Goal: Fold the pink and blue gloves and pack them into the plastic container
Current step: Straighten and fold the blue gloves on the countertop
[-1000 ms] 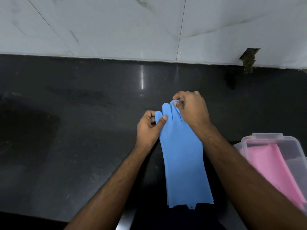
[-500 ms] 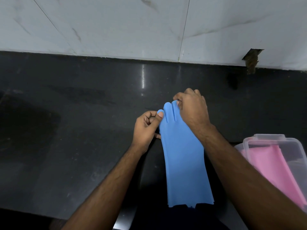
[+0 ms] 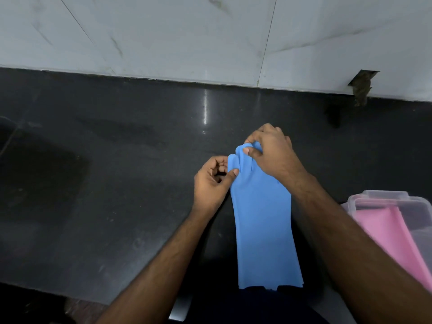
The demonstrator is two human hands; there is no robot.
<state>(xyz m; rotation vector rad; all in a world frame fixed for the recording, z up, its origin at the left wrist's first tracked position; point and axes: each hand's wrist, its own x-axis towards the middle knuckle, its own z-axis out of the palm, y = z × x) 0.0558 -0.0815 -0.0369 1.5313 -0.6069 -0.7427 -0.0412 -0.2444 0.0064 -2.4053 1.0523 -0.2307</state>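
Dim, cool light. A narrow vertical glare streak sits on the dark countertop (image 3: 140,183) at twelve o'clock, under the pale wall (image 3: 187,31). Wide-angle bending curves the edges; a soft shadow pools at nine o'clock, and detail is slightly soft throughout.

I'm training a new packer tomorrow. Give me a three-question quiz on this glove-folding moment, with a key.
1. True or false: the pink glove already lies in the container.
2. Which end of the blue glove do both hands pinch? A) cuff B) finger end C) middle
3. Fill in: the blue glove lies on the dark ____.

Key:
1. True.
2. B: the left hand and the right hand both pinch the finger end.
3. Counter.
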